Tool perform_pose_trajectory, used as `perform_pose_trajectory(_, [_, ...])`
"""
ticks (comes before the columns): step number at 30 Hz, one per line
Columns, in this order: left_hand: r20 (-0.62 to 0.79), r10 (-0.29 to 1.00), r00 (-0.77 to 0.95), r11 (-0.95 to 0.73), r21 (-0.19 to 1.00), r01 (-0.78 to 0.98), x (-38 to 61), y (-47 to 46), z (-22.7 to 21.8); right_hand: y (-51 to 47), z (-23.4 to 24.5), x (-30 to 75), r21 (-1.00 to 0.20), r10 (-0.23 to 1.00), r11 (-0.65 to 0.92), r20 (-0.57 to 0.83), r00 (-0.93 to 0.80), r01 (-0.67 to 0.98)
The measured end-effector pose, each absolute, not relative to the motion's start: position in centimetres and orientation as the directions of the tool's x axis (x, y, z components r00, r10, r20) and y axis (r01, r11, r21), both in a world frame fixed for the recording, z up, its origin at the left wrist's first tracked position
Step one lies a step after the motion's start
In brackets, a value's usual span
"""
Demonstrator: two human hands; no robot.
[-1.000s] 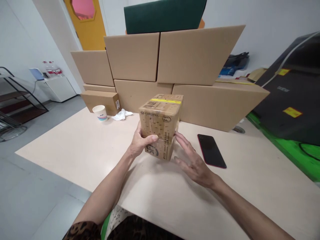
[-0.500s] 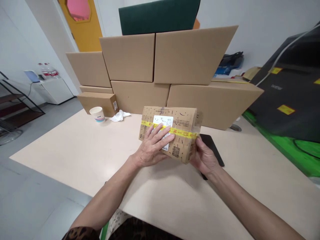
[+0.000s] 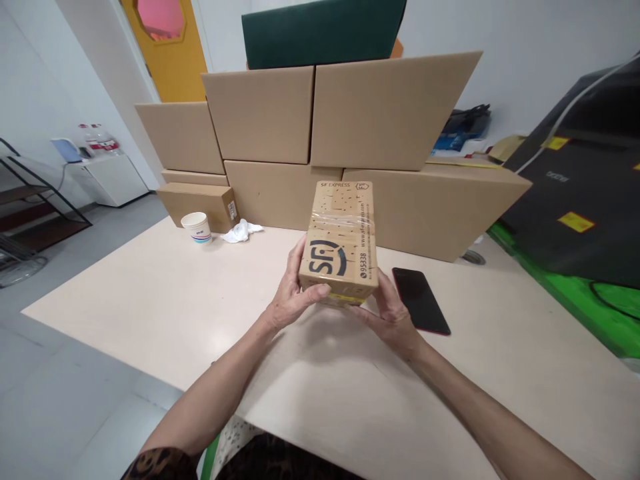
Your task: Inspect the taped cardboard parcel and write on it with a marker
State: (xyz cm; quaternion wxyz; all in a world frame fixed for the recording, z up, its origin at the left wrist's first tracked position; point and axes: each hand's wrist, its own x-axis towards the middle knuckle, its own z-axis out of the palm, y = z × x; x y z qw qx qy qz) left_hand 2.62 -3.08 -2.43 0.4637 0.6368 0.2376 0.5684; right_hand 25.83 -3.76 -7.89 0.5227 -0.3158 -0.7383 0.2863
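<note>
both hands, left [image 3: 289, 298] and right [image 3: 391, 312], kept a closed grip on a taped, printed cardboard box [image 3: 341, 245] above the smooth table [image 3: 150, 300].

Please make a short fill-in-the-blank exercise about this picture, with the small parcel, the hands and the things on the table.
1. The small parcel is held by ____ hands, the left hand and the right hand.
2. The big logo on the parcel reads ____.
3. The phone lies on the table to the ____ of the parcel.
4. The paper cup stands beside a crumpled white ____.

Missing words: both; SF; right; tissue
</note>
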Motion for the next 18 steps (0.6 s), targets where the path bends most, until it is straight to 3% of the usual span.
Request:
perform_pose_trajectory(6, [0.696, 0.647, 0.312, -0.734, 0.679, 0.009, 2.3, -1.7, -3.7, -4.1, -5.9, 25.9, -0.859, 0.819, 0.499, 0.511, -0.261, -0.116])
perform_pose_trajectory(11, [0.738, 0.573, 0.357, -0.805, 0.589, 0.074, 1.7, -1.0, -4.2, -3.8, -4.9, 26.2, -0.882, 0.861, 0.398, 0.454, -0.229, -0.252])
perform_pose_trajectory(15, [0.696, 0.597, 0.398, -0.773, 0.632, 0.055, 1.5, -0.7, -4.8, -4.0, -4.5, 25.8, -0.912, 0.912, 0.336, 0.378, -0.161, -0.236])
perform_pose_trajectory(18, [0.684, 0.611, 0.399, -0.752, 0.658, 0.023, 1.7, -0.8, -5.0, -4.2, -4.7, 25.3, -0.898, 0.888, 0.410, 0.433, -0.155, -0.158])
